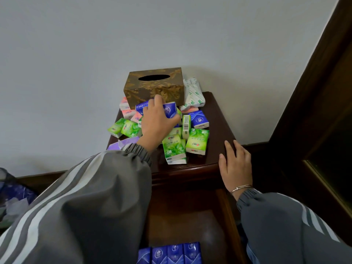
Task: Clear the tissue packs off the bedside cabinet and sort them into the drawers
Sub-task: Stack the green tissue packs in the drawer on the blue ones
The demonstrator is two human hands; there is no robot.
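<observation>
I see the blue plastic-wrapped tissue pack (170, 110) on the heap of green, pink and blue packs (197, 142) atop the dark wooden bedside cabinet (219, 119), before a gold patterned tissue box (154, 88). My left hand's (156, 123) grip clamps it; my right hand (235, 164) lies flat, fingers straight, on the cabinet's edge.

Both arms wore the same grey track jacket. Left sleeve (85, 206): loose, slightly shiny fabric, three white stripes running along its length, gathered elastic cuff (140, 152) at the wrist. Right sleeve (285, 225): same grey, white stripes along the right side, ribbed cuff. A thin silver bracelet (241, 188) with a small clasp circled the right wrist, just beyond the cuff.
</observation>
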